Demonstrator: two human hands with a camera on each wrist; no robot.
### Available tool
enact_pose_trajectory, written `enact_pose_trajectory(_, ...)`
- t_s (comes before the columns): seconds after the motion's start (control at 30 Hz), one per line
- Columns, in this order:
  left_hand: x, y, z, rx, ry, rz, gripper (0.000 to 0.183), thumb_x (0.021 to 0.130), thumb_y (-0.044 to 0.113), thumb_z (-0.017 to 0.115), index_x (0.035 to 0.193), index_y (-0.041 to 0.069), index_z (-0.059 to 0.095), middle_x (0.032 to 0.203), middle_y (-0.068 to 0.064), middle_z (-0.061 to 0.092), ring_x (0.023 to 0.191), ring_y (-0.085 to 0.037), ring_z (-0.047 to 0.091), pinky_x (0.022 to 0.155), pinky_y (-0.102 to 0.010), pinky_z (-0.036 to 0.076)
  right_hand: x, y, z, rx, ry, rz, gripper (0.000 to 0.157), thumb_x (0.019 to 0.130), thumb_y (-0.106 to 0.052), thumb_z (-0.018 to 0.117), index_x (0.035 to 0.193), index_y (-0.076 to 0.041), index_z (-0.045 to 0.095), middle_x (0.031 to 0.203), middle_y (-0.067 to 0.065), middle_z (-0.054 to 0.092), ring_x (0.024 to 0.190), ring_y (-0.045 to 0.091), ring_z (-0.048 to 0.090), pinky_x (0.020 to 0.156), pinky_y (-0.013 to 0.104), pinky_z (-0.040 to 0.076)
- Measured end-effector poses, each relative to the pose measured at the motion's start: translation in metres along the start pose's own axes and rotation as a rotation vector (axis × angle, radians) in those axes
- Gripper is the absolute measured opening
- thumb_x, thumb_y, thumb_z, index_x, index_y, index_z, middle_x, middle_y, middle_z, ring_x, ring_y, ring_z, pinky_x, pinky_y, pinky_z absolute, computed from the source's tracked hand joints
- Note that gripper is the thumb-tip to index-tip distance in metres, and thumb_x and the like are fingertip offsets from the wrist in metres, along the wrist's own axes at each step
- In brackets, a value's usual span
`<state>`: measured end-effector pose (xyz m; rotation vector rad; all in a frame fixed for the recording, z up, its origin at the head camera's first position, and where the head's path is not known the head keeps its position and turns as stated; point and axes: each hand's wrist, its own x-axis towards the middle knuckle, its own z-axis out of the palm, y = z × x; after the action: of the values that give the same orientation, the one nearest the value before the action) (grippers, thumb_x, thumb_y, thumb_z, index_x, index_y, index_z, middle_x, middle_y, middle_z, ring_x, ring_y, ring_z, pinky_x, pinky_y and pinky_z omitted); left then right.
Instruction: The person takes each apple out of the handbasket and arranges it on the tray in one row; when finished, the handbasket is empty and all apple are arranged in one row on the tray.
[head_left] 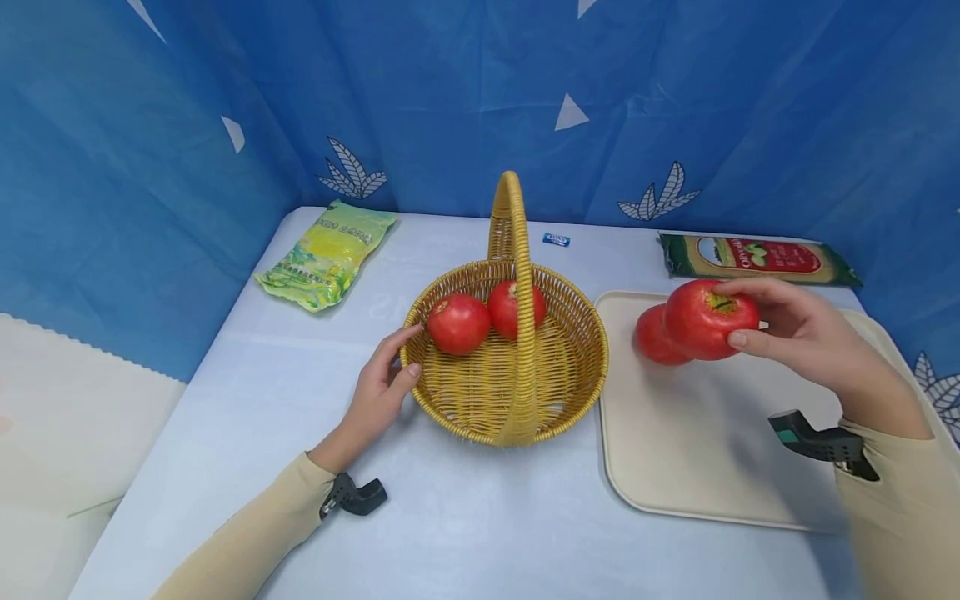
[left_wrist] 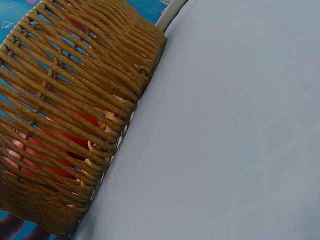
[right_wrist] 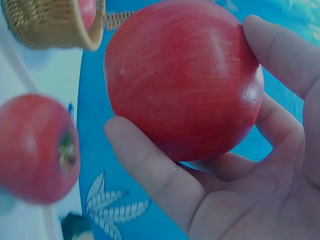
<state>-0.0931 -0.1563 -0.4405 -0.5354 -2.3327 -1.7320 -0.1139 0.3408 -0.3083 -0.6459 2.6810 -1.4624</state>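
Note:
A round yellow wicker basket (head_left: pixel 465 392) with a tall arched handle stands mid-table, with two red apples inside: a left apple (head_left: pixel 458 324) and one partly behind the handle (head_left: pixel 517 307). My left hand (head_left: pixel 378 387) holds the basket's left side, its thumb and index fingertips at the rim; dark fingertips (left_wrist: pixel 35 232) show by the wickerwork in the left wrist view. My right hand (head_left: pixel 810 333) grips a large red apple (right_wrist: pixel 182 80) between thumb and fingers, above the beige tray (head_left: pixel 675 467). Another apple (right_wrist: pixel 35 150) sits on the tray, partly hidden behind the held one in the head view.
A green and yellow packet (head_left: pixel 327 256) lies at the back left. Behind the tray is a long green and red package (head_left: pixel 759 257). A small blue wrapper (head_left: pixel 557 239) lies behind the basket. Blue curtain (head_left: pixel 480 108) closes off the table's back.

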Motion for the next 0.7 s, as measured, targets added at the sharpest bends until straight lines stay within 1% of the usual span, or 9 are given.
enact_pose_trajectory(0.1,-0.001,0.000,0.000,0.001,0.002,-0.003,0.053,0.096,0.001,0.056,0.149,0.001,0.046,0.154,-0.022,0.046,0.139,-0.042,0.048,0.096,-0.012,0.049,-0.012,0.010,-0.006,-0.044,0.056,0.057,0.068,0.081,0.020,0.067,0.142,-0.009,0.056,0.131,-0.016,0.058,0.105,-0.002,0.062,0.068,0.016,0.059)
enact_pose_trajectory(0.23,-0.001,0.000,0.000,0.005,0.006,-0.004,0.054,0.096,0.001,0.056,0.149,0.001,0.046,0.155,-0.022,0.046,0.138,-0.041,0.049,0.094,-0.012,0.050,-0.024,0.024,-0.012,-0.067,0.128,0.124,0.066,0.088,0.014,0.067,0.146,-0.016,0.055,0.128,-0.024,0.055,0.103,-0.008,0.059,0.069,0.010,0.055)
enact_pose_trajectory(0.37,-0.001,0.000,0.000,0.003,0.009,0.000,0.054,0.096,0.001,0.055,0.149,0.002,0.047,0.154,-0.022,0.046,0.137,-0.036,0.051,0.094,-0.012,0.051,-0.033,0.036,-0.016,-0.077,0.194,0.171,0.063,0.091,0.010,0.065,0.145,-0.020,0.055,0.125,-0.028,0.054,0.100,-0.011,0.056,0.069,0.005,0.052)
enact_pose_trajectory(0.47,0.000,0.000,0.000,0.003,0.007,0.003,0.053,0.097,0.001,0.055,0.149,0.002,0.046,0.154,-0.022,0.047,0.136,-0.035,0.051,0.094,-0.012,0.051,-0.037,0.044,-0.018,-0.078,0.221,0.196,0.061,0.092,0.009,0.064,0.145,-0.021,0.055,0.123,-0.028,0.053,0.100,-0.011,0.055,0.068,0.005,0.052)
enact_pose_trajectory(0.7,0.001,-0.002,0.001,0.003,0.000,0.004,0.054,0.096,0.001,0.056,0.149,0.002,0.046,0.154,-0.022,0.047,0.135,-0.040,0.051,0.094,-0.012,0.051,-0.042,0.063,-0.021,-0.024,0.288,0.266,0.057,0.096,0.005,0.062,0.146,-0.023,0.054,0.124,-0.029,0.050,0.101,-0.008,0.051,0.068,0.005,0.052)
